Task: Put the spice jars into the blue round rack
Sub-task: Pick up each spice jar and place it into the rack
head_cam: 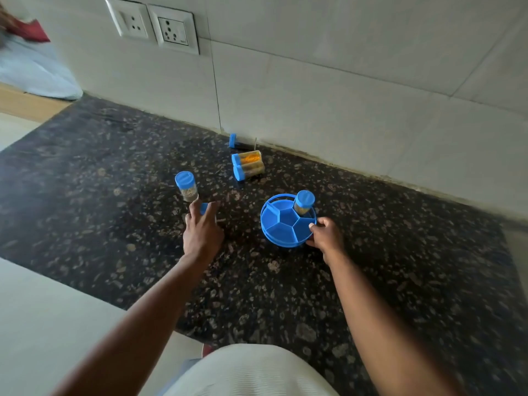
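Note:
The blue round rack point(281, 224) stands on the dark granite counter point(114, 155), and my right hand point(325, 234) grips its near right rim. One blue-lidded jar point(303, 202) stands upright in the rack's far right compartment. My left hand point(201, 231) reaches forward with fingers spread over a small jar point(204, 208) that is mostly hidden behind them. Just beyond stands an upright jar with pale seeds point(187, 186). Two jars lie on their sides further back: one with orange spice point(246, 158), one with brown spice point(248, 170). A dark jar point(238, 141) lies by the wall.
A tiled wall point(343, 95) with two sockets point(154, 24) borders the counter's far side. White cloth point(34, 70) lies at the far left. The counter's near edge drops to a pale floor on the left.

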Demonstrator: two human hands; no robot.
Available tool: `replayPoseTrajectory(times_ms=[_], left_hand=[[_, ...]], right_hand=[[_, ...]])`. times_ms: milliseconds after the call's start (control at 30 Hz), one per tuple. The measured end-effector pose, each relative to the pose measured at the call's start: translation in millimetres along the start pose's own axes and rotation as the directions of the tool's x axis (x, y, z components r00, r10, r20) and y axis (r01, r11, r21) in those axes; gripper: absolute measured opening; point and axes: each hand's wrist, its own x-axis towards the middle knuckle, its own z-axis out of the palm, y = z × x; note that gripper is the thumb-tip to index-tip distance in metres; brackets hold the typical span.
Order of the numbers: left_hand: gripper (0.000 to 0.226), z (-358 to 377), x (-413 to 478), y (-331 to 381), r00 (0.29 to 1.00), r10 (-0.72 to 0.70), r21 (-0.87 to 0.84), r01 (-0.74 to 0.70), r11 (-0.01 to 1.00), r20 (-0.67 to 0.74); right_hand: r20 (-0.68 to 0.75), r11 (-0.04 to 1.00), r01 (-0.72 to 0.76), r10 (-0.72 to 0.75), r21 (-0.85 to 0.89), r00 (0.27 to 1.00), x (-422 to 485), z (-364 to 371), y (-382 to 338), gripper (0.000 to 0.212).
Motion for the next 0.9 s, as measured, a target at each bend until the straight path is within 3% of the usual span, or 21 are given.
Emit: replayPoseTrajectory(times_ms=[133, 267, 500, 633, 800, 900], left_hand=[[0.058, -11, 7, 8, 0.996, 0.092, -0.159, -0.089, 0.983, 0.012], [0.062, -13, 5, 50, 0.980, 0.200, -0.367, -0.184, 0.912, 0.008], [0.053, 19, -2, 97, 0.910, 0.414, -0.461, -0.358, 0.812, 0.024], [0.054, 36, -2, 103, 0.827, 0.555, -0.436, -0.467, 0.769, 0.093], [0.057, 48, -4, 103, 0.698, 0.678, -0.228, -0.639, 0.735, 0.232], [0.059, 52, -1, 97, 0.710, 0.665, -0.174, -0.642, 0.746, 0.232]], right_hand=[[0.046, 0.997, -0.031, 0.028, 0.065, 0.999, -3, 2, 7, 0.045], [0.131, 0.993, -0.035, 0.020, 0.112, 0.991, -13, 0, 10, 0.032], [0.236, 0.999, 0.030, -0.036, 0.029, 0.971, -15, -3, 14, 0.026], [0.247, 0.997, 0.065, -0.071, 0.031, 0.967, -18, -5, 15, 0.018], [0.258, 0.999, 0.029, -0.040, 0.044, 0.965, -17, -4, 16, 0.024], [0.241, 0.999, 0.022, -0.032, 0.045, 0.970, -14, -1, 14, 0.017]])
